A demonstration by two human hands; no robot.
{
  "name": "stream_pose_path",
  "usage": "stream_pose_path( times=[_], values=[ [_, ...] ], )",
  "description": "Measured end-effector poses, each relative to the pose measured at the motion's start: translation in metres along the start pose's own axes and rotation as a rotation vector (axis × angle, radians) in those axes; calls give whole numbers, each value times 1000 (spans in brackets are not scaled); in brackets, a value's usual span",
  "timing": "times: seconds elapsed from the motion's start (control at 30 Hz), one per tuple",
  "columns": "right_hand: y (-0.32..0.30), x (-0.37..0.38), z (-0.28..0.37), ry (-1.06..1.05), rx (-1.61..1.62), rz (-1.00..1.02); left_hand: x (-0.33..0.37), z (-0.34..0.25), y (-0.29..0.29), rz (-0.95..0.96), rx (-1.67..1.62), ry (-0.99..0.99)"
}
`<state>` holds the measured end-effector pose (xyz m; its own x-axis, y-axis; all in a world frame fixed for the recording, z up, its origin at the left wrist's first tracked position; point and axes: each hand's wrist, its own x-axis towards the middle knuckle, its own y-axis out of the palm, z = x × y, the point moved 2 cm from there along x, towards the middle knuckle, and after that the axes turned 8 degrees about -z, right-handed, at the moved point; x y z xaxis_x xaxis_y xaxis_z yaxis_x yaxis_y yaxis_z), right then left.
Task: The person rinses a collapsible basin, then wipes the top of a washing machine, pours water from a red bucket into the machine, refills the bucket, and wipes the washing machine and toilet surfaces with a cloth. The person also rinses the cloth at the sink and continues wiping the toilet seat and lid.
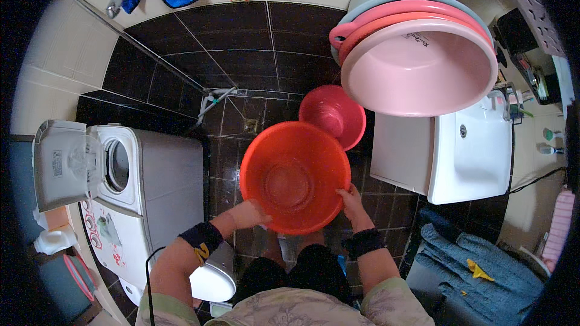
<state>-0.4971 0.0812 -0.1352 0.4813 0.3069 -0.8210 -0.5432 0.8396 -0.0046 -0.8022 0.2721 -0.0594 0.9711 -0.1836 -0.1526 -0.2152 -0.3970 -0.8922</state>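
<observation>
A large round orange-red basin (287, 184) is in front of me, held by its rim in both hands. My left hand (246, 213) is closed on the near left edge. At the right edge, my right hand (353, 201) grips the rim, its thumb over the top. Some of the fingers of both hands are hidden behind the basin's wall. Inside, the basin shows a bare round bottom with a slight sheen. Just beyond it, partly covered by its far rim, a smaller pinkish-red basin (338, 115) rests on the dark tiled floor.
A white washing machine (169, 175) with its lid up stands left. On the right is a white sink (474, 157), with several stacked basins (417, 78) near its far end. A dark teal towel (477, 265) lies at the lower right. A floor drain (250, 125) is ahead.
</observation>
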Motion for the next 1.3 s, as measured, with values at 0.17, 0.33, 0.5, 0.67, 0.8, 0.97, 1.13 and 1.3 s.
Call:
stream_pose_path(
  times=[0.17,0.33,0.5,0.67,0.8,0.97,1.13,1.3],
  values=[
    [-30,33,1,-97,-11,17,56,67,-18,-161,181,71],
    [-39,56,23,-115,292,-172,116,92,-40,-526,198,-373],
    [-18,94,55,-113,420,-254,170,78,-15,-712,-122,-660],
    [-2,169,57,-114,450,-305,197,57,38,-576,-389,-697],
    [6,220,39,-132,418,-413,197,44,74,-492,-476,-731],
    [-7,238,23,-238,-778,-208,174,35,88,-360,-592,-848],
    [-27,220,-7,194,166,-138,133,26,89,-252,-573,-925],
    [-2,167,-26,329,246,-214,77,9,97,-369,-564,-995]
  ],
)
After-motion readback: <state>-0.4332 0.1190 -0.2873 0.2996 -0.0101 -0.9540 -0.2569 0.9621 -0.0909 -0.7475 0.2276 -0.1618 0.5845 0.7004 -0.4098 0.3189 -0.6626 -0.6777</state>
